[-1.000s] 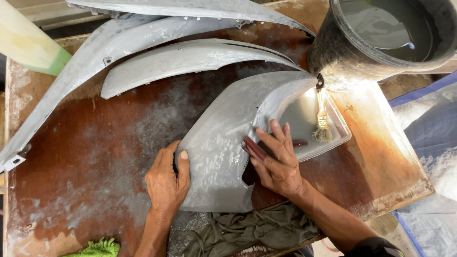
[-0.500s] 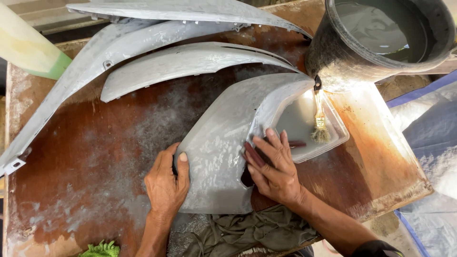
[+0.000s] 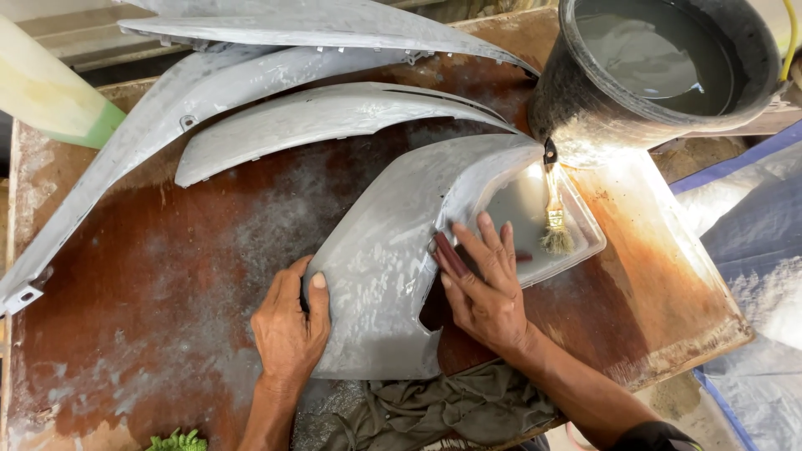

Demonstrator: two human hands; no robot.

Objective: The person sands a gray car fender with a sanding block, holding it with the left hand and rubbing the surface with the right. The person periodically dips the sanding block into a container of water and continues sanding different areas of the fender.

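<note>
Currently: grey body panel point(image 3: 380, 267), long axis diagonal; left hand point(image 3: 288, 330) clamps its near-left edge, right hand point(image 3: 484, 284) presses flat, fingers spread, at its right cut-out.

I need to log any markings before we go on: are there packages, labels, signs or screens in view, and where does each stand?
None in view: no package, label, sign or screen.
The grey panel under both hands shows no marking.
The black bucket at the top right has a plain wall.

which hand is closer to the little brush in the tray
Right. The right hand lies flat just left of the brush, fingertips at the tray edge. The left hand grips the grey panel's far left edge.
</note>
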